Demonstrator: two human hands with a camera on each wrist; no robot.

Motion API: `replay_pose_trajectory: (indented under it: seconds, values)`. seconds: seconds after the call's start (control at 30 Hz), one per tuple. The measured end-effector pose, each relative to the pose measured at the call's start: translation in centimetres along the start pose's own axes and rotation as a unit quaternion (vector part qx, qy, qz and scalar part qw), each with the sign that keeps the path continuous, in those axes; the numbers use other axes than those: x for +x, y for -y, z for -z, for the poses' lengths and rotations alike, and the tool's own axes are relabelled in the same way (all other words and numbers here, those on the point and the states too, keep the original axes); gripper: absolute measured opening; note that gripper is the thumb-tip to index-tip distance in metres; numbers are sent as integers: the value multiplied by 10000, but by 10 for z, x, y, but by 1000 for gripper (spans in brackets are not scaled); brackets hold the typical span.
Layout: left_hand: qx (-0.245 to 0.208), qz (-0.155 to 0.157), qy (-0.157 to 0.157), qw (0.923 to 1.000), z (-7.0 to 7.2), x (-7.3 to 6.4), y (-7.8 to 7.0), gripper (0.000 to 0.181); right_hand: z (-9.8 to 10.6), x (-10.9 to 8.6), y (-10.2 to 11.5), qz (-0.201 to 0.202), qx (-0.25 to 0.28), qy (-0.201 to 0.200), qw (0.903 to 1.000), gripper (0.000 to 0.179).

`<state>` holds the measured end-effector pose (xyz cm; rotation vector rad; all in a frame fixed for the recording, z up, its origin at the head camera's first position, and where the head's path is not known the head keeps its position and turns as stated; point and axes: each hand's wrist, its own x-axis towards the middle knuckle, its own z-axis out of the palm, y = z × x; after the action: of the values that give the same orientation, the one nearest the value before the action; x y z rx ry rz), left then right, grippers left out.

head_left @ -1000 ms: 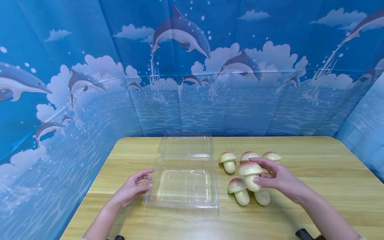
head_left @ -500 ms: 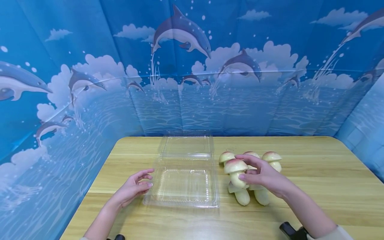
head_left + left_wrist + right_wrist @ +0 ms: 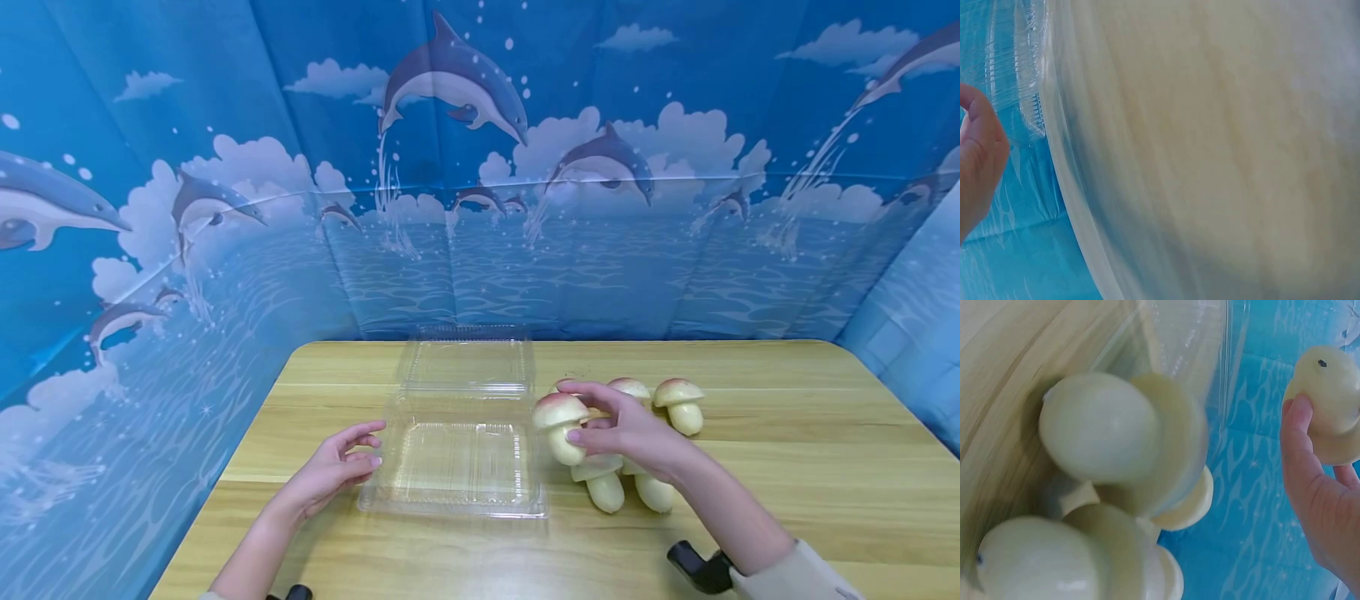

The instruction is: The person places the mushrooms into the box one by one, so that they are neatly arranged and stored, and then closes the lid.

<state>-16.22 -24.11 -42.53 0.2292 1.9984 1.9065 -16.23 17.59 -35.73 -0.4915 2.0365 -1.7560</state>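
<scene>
My right hand (image 3: 633, 435) pinches a toy mushroom (image 3: 561, 425) with a pink-tinged cap and pale stem, held above the table by the right edge of a clear plastic clamshell box (image 3: 453, 510). In the right wrist view, thumb and fingers grip that mushroom's stem side, with a small dark spot on its end. The box lies open, its lid (image 3: 465, 360) folded back to the far side. My left hand (image 3: 333, 468) is at the box's left edge, fingers loosely bent, holding nothing; whether it touches the box I cannot tell.
Several more toy mushrooms (image 3: 679, 406) lie right of the box, partly hidden behind my right hand. Their stems (image 3: 1100, 428) show large in the right wrist view. The wooden table (image 3: 810, 450) ends at a blue dolphin-print curtain (image 3: 600, 275).
My right hand has carried the mushroom leftward from over the other mushrooms toward the box's right edge. My left hand and the box have stayed in place.
</scene>
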Motion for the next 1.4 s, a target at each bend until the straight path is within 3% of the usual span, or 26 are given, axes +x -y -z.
replay_pose_trajectory:
  seconds: [1.0, 1.4]
  values:
    - [47, 7, -80, 10000, 0, -1, -1, 64, -60, 56, -6, -335, 475, 195, 9981, 67]
    - [38, 80, -54, 9999, 1, 1, 0, 65, -94, 82, -21, -381, 101, -318, 9987, 61]
